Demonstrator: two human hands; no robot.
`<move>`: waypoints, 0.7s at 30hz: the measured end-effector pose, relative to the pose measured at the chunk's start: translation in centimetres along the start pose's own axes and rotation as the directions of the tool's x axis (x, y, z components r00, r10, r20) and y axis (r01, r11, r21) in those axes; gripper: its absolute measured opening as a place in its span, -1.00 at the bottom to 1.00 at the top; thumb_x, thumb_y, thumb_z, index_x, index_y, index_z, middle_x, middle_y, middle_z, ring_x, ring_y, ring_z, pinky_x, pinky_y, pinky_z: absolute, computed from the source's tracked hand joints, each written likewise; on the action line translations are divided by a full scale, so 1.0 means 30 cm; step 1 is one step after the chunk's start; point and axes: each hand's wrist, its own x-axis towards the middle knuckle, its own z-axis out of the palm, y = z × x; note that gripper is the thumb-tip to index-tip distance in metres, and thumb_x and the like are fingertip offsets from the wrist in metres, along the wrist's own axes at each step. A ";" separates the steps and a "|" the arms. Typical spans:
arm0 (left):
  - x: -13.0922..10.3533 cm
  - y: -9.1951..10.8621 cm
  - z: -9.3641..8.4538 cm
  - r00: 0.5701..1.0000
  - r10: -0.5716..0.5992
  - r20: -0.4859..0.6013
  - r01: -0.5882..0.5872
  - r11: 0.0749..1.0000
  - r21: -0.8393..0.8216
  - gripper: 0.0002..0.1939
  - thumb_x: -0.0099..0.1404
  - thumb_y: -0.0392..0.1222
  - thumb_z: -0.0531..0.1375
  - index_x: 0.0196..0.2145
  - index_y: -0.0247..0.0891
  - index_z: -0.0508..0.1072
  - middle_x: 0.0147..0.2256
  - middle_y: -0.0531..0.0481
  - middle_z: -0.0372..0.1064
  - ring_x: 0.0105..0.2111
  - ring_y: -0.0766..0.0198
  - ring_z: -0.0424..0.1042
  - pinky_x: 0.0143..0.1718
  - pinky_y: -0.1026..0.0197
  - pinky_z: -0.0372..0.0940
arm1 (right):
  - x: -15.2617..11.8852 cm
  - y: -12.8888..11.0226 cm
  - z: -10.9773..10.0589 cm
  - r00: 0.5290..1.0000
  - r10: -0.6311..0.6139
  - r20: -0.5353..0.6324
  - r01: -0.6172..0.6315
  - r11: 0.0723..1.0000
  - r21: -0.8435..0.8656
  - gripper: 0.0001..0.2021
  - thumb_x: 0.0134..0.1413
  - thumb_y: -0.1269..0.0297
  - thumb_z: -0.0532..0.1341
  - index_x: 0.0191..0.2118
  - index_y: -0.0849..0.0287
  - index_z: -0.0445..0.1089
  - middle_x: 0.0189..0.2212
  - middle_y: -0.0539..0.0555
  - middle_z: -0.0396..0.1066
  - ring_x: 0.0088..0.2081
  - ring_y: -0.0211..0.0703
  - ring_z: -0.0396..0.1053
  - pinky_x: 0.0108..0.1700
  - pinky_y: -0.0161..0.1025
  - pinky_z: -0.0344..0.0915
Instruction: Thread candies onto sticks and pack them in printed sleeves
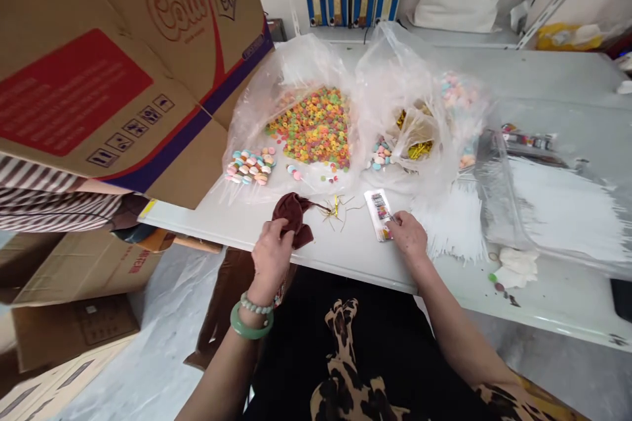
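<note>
My left hand has its fingers curled onto a crumpled dark brown cloth at the table's front edge. At the right, my right hand pinches the edge of a small stack of white printed packets lying on the table. Thin gold twist ties are scattered between my hands. Behind the cloth, candy lollipops in pink, blue and white lie in a heap. Past them, a clear plastic bag lies open with many small colourful candy rings.
A large cola carton stands tilted at the left. A second plastic bag holds gold ties and candies. White sticks and a clear bag of white sleeves lie right. Blue boxes sit on the shelf behind.
</note>
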 end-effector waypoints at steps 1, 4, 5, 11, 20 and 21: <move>-0.011 0.042 0.039 0.997 0.067 0.039 -0.061 0.989 -0.132 -0.72 0.22 -0.15 0.14 -0.12 -0.22 0.48 -0.10 -0.13 0.39 -0.25 0.18 0.40 -0.15 0.16 0.27 | 0.002 0.000 -0.003 1.000 0.020 -0.008 -0.019 0.999 0.033 -0.82 0.11 0.21 0.09 -0.24 0.10 0.40 -0.35 0.03 0.41 -0.32 -0.14 0.29 -0.33 -0.25 0.02; -0.034 0.172 0.180 0.914 0.180 0.364 0.015 0.881 -0.473 -0.80 0.10 -0.20 0.22 -0.28 -0.26 0.51 -0.29 -0.04 0.42 -0.43 0.29 0.35 -0.32 0.23 0.28 | 0.002 0.004 -0.016 0.996 0.080 -0.041 -0.075 0.992 0.097 -0.79 0.13 0.23 0.06 -0.26 0.09 0.42 -0.45 0.01 0.40 -0.36 -0.13 0.27 -0.32 -0.24 0.03; -0.038 0.211 0.223 0.853 0.202 0.481 0.088 0.854 -0.514 -0.83 0.10 -0.20 0.21 -0.33 -0.27 0.51 -0.35 -0.02 0.42 -0.48 0.31 0.32 -0.39 0.24 0.26 | 0.000 0.008 -0.021 0.995 0.083 -0.062 -0.075 0.990 0.118 -0.78 0.14 0.22 0.05 -0.27 0.10 0.43 -0.45 0.02 0.40 -0.35 -0.12 0.28 -0.30 -0.24 0.05; -0.028 0.352 0.328 0.810 0.226 0.540 0.169 0.793 -0.585 -0.80 0.10 -0.12 0.28 -0.32 -0.27 0.54 -0.33 -0.04 0.45 -0.40 0.31 0.33 -0.41 0.28 0.21 | -0.024 0.040 -0.053 0.949 -0.005 -0.316 0.191 0.807 0.559 -0.81 0.03 0.16 0.14 -0.44 0.14 0.40 -0.36 0.04 0.39 -0.27 -0.14 0.31 -0.20 -0.24 0.18; -0.016 0.314 0.264 0.741 0.097 0.665 0.632 0.236 -0.738 -0.54 -0.22 -0.02 0.48 -0.42 -0.37 0.50 -0.48 0.01 0.39 -0.50 0.37 0.33 -0.43 0.27 0.26 | -0.110 -0.144 0.064 0.964 -0.237 0.122 0.010 0.489 0.872 -0.76 -0.10 0.09 0.29 -0.52 0.14 0.33 -0.62 -0.08 0.22 -0.53 -0.27 0.11 -0.44 -0.29 0.09; -0.011 0.293 0.249 0.757 0.051 0.652 0.631 0.203 -0.749 -0.53 -0.25 -0.02 0.49 -0.43 -0.37 0.50 -0.50 0.02 0.39 -0.52 0.37 0.33 -0.45 0.27 0.26 | -0.121 -0.178 0.082 0.957 -0.265 0.116 0.041 0.519 0.854 -0.77 -0.07 0.10 0.28 -0.52 0.14 0.33 -0.61 -0.08 0.22 -0.52 -0.27 0.12 -0.43 -0.29 0.10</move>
